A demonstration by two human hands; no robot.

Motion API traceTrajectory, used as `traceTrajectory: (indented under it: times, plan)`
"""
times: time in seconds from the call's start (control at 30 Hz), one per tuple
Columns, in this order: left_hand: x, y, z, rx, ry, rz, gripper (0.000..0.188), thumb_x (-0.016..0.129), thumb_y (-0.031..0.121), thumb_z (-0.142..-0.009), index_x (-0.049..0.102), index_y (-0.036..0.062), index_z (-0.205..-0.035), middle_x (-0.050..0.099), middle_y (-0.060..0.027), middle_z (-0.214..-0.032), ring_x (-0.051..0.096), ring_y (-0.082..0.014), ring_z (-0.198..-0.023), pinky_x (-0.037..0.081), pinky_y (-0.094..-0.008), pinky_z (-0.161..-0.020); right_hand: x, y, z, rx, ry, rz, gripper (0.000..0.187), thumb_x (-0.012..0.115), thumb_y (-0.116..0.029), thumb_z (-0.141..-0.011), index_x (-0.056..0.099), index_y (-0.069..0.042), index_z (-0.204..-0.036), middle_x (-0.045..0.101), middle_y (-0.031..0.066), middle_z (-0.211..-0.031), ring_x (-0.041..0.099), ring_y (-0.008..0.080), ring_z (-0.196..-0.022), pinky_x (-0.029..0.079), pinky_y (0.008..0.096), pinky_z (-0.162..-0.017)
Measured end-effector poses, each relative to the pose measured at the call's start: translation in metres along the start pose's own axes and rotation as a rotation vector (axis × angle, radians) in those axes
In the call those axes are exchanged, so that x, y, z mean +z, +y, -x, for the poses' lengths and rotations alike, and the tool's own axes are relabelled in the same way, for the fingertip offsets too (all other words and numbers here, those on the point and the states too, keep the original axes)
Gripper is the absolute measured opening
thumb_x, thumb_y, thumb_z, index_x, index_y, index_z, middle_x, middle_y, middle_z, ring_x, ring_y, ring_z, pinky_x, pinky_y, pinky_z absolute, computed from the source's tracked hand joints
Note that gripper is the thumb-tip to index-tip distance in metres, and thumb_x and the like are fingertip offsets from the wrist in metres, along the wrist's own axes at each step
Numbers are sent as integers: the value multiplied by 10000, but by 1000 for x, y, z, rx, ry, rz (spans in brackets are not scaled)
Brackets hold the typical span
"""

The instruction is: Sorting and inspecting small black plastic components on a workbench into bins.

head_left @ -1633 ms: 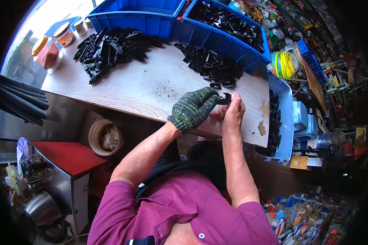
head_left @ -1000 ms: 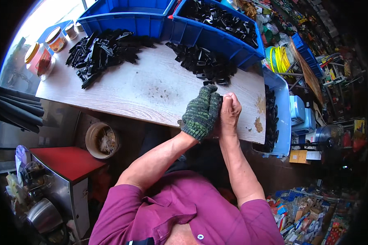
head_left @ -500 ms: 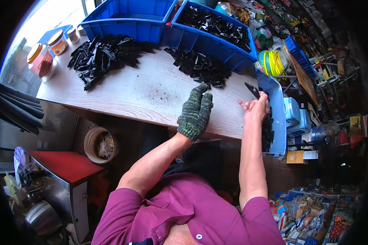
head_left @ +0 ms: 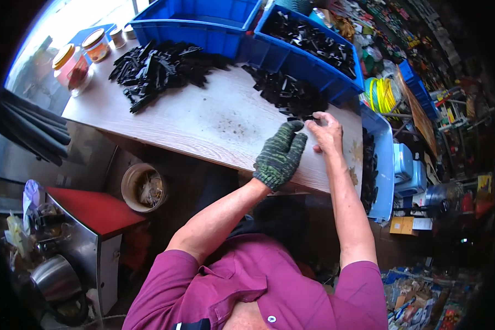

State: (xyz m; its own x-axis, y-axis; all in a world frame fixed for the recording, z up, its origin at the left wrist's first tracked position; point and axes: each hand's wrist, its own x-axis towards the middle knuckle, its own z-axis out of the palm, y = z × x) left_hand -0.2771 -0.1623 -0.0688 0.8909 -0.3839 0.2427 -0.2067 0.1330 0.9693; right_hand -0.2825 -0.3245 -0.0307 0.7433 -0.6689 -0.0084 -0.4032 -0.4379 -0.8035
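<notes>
My left hand [head_left: 280, 154] wears a dark green-and-black knit glove and reaches over the table's front half. Its fingers point toward the right-hand pile of black plastic parts [head_left: 283, 91], apart from the thumb. Close beside it, my bare right hand [head_left: 328, 135] curls its fingertips at the pile's near edge. Small dark bits show by these fingertips; what they grip is too small to make out. A second, larger pile of black parts [head_left: 165, 71] lies on the left of the pale wooden table [head_left: 198, 115].
Blue crates [head_left: 187, 30] line the table's back; the right one holds black parts [head_left: 313, 41]. A light blue bin [head_left: 385, 181] with more parts stands at the right edge. Lidded jars [head_left: 71, 69] sit far left. A bucket [head_left: 143, 187] and a red-topped cabinet [head_left: 93, 209] stand below.
My right hand has moved left from the light blue bin to the pile's near edge; the black part it had there no longer shows. The view has shifted slightly, with my left hand still near the pile.
</notes>
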Motion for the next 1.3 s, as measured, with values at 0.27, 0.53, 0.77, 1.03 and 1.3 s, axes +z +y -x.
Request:
traceTrajectory:
  times: [0.27, 0.53, 0.77, 1.03, 1.3]
  plan:
    - [-6, 10, 1, 107, 4, -131, 321, 582, 162, -953, 573, 2, -1231, 655, -219, -1110, 657, -354, -982, 506, -418, -869, 7, 7, -8, -139, 41, 189, 380, 761, -286, -753, 694, -50, -1043, 698, 96, -863, 640, 207, -563, 534, 332, -436]
    - [-5, 7, 2, 72, -33, -112, 317, 568, 189, -954, 571, 32, -1229, 649, -224, -1113, 640, -387, -1009, 502, -442, -867, 9, 0, -6, -167, 32, 239, 395, 776, -303, -742, 687, -44, -1026, 692, 93, -843, 625, 196, -563, 509, 329, -423]
    - [-6, 6, 2, 72, -47, -127, 311, 554, 192, -956, 564, 45, -1229, 648, -216, -1104, 634, -401, -993, 504, -447, -844, 9, -2, -1, -92, 49, 249, 357, 765, -288, -760, 693, -59, -1025, 685, 84, -787, 610, 191, -536, 506, 331, -436]
    - [-5, 4, 3, 70, -46, -157, 315, 555, 193, -955, 566, 39, -1229, 649, -218, -1102, 633, -401, -994, 503, -447, -847, 11, -3, -5, -162, -7, 247, 371, 772, -297, -750, 697, -71, -1035, 678, 90, -749, 597, 199, -501, 513, 347, -462]
    - [0, -5, 4, 148, 2, -126, 309, 576, 209, -953, 601, 18, -1194, 652, -229, -1122, 620, -394, -1043, 489, -454, -905, 13, 1, -7, -212, -7, 260, 377, 796, -282, -746, 696, -48, -1025, 671, 79, -738, 619, 185, -582, 510, 351, -540]
